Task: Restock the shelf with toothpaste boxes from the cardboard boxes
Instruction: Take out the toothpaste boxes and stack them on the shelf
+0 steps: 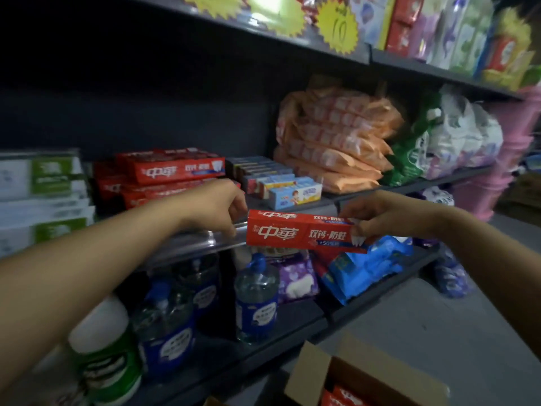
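While both hands pinch the red box (304,231) at its ends, left hand (216,206) and right hand (380,218), just before the shelf (205,243) edge, a slack grip or nudged red stack (169,174) risks a fall.

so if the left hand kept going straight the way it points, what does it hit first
Probably the red toothpaste box: the left hand points right, fingertips already at its near end, though depth is unclear.
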A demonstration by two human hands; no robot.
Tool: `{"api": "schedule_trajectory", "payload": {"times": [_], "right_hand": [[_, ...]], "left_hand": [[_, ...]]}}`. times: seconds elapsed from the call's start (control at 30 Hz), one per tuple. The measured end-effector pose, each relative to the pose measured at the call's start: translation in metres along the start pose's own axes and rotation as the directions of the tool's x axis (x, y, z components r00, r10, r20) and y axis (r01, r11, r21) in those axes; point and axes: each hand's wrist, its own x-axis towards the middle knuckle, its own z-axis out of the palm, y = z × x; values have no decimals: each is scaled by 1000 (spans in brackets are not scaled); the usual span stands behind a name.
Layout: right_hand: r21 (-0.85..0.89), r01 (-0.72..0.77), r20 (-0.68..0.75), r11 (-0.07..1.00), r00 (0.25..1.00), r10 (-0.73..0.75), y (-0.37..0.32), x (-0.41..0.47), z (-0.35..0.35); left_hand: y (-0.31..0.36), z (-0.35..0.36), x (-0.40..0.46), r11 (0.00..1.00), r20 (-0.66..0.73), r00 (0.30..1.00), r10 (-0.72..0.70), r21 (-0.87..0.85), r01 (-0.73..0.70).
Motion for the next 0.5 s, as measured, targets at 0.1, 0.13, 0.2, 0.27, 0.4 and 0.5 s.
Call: {"api": "schedule_trajectory", "payload": {"times": [0.1, 0.13, 0.2, 0.27, 0.4, 0.5], "right_hand": [[-58, 60, -12, 996, 998, -61, -25, 25, -3], [-86, 81, -12, 993, 997, -82, -32, 34, -4], [-127, 122, 13, 984, 993, -121, -46, 53, -5], [-119, 149, 33, 982, 989, -146, -57, 74, -4], [-98, 182, 80, 978, 981, -175, -70, 118, 4], [-103, 209, 146, 973, 970, -193, -80, 145, 9]], "left_hand": [[-16, -27, -11, 995, -8, 997, -79, -60, 79], [-22, -34, -14, 993, -10, 995, -99, -73, 98], [-31, -46, -20, 986, -14, 989, -144, -83, 143], [-40, -55, -24, 978, -27, 981, -190, -91, 186], [-60, -63, -32, 953, -34, 957, -286, -109, 281], [-73, -66, -38, 924, -27, 929, -369, -114, 364]]}}
